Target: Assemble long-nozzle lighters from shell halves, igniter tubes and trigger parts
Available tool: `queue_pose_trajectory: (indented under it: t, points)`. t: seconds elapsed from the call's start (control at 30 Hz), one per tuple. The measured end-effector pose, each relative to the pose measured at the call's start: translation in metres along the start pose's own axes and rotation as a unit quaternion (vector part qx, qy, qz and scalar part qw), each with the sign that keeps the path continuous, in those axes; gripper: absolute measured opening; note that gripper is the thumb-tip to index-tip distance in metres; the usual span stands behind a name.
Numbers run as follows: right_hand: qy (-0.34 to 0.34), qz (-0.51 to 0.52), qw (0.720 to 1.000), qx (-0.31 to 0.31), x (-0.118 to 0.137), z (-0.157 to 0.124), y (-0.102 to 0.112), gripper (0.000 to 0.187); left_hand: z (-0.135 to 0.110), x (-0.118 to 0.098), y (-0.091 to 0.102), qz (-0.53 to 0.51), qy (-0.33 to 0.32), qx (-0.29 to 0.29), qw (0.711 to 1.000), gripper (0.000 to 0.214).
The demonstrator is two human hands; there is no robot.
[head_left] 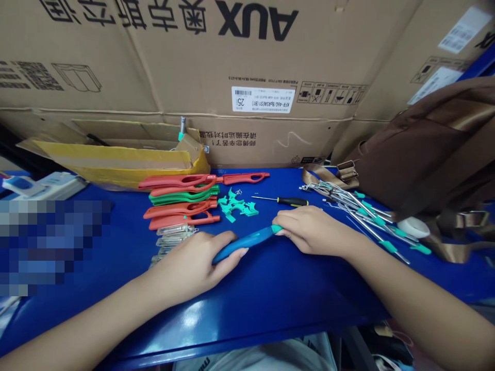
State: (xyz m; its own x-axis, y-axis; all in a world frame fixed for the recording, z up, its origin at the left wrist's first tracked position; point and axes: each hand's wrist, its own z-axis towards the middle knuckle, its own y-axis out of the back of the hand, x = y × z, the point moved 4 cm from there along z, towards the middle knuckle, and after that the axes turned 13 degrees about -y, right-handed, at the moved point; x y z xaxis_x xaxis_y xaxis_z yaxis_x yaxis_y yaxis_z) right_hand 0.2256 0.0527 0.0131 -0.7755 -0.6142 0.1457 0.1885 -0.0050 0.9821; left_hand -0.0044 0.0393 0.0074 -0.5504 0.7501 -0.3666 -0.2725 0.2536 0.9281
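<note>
My left hand (195,260) is closed around one end of a blue plastic handle (247,242), which slants up to the right above the table. At its far end, the fingers of my right hand (309,229) pinch a small teal plastic piece (276,229) against the handle's tip. Whether the two parts are joined is hidden by the fingers. Just beyond my hands lie loose teal clips (237,206) and a screwdriver (292,201) with a black and yellow grip. Red handles (174,180) and green handles (185,196) are stacked behind my left hand, beside clear plastic pieces (174,238).
Thin metal rods with teal pieces (367,211) lie on the right of the blue table (263,304), near a white tape roll (413,227) and a brown bag (436,149). A yellow-edged envelope (124,159) and large cardboard (174,67) stand behind. A power strip (58,185) sits left.
</note>
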Motion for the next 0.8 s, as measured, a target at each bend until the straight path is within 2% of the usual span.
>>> queue_pose_trajectory:
  t: [0.13,0.2,0.33,0.4,0.47,0.53,0.67,0.73,0.8]
  points:
    - [-0.004,0.102,0.995,0.022,-0.007,0.009,0.001,0.020,0.002,0.006,0.010,0.042,0.010,-0.004,0.999,0.044]
    - [-0.029,0.147,0.989,-0.009,-0.020,0.020,0.007,0.021,0.003,0.008,0.019,0.032,0.014,-0.019,0.999,0.042]
    - [-0.214,0.134,0.954,-0.162,-0.070,0.055,0.017,0.038,0.001,0.014,0.045,0.080,0.039,-0.066,0.994,0.043]
    - [-0.273,0.121,0.936,-0.188,-0.092,0.075,0.012,0.033,-0.003,0.017,0.060,0.108,0.067,-0.094,0.987,0.047]
    - [-0.300,0.117,0.931,-0.173,-0.105,0.093,0.002,0.025,-0.010,0.021,0.074,0.125,0.099,-0.111,0.981,0.053]
    - [-0.293,0.116,0.940,-0.133,-0.108,0.107,-0.009,0.032,-0.020,0.025,0.088,0.131,0.130,-0.123,0.975,0.056]
    - [-0.231,0.091,0.966,-0.072,-0.093,0.125,-0.023,0.035,-0.036,0.027,0.112,0.081,0.143,-0.205,0.965,0.052]
    - [-0.208,0.070,0.974,-0.052,-0.085,0.132,-0.026,0.036,-0.038,0.026,0.119,0.076,0.137,-0.241,0.958,0.049]
    - [-0.206,0.048,0.977,-0.036,-0.079,0.139,-0.027,0.036,-0.032,0.025,0.121,0.065,0.124,-0.254,0.957,0.046]
